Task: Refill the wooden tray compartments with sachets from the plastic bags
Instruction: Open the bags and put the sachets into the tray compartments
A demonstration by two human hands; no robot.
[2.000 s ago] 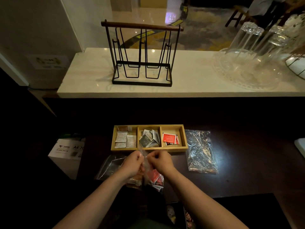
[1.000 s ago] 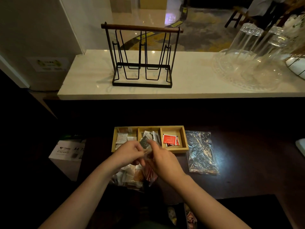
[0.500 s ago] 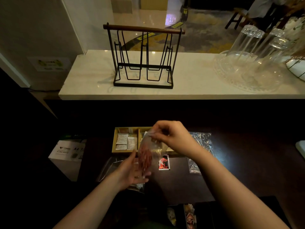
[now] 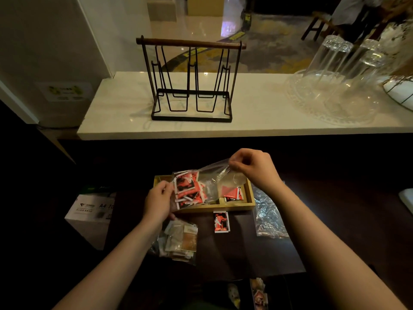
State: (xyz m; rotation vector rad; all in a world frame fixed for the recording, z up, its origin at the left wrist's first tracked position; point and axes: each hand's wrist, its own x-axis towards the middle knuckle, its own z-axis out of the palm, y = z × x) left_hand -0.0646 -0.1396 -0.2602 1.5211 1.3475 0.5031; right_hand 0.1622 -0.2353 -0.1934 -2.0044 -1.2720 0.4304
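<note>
A clear plastic bag (image 4: 211, 182) full of red sachets (image 4: 187, 189) hangs stretched sideways over the wooden tray (image 4: 249, 193). My left hand (image 4: 159, 200) grips its lower left end, where the sachets bunch. My right hand (image 4: 253, 167) pinches its upper right corner above the tray's right compartment, which holds red sachets (image 4: 232, 193). One red sachet (image 4: 221, 221) lies loose on the dark table in front of the tray. The tray's left and middle compartments are hidden behind the bag.
A second bag of pale sachets (image 4: 181, 240) lies by my left wrist. An empty crumpled bag (image 4: 268, 213) lies right of the tray. A white A4 box (image 4: 91, 211) stands at the left. A wire rack (image 4: 190, 81) and upturned glasses (image 4: 335, 70) stand on the marble counter behind.
Both hands lifted the red-sachet bag from the table and turned it sideways over the tray. One red sachet dropped onto the table. My right hand rose to the bag's corner.
</note>
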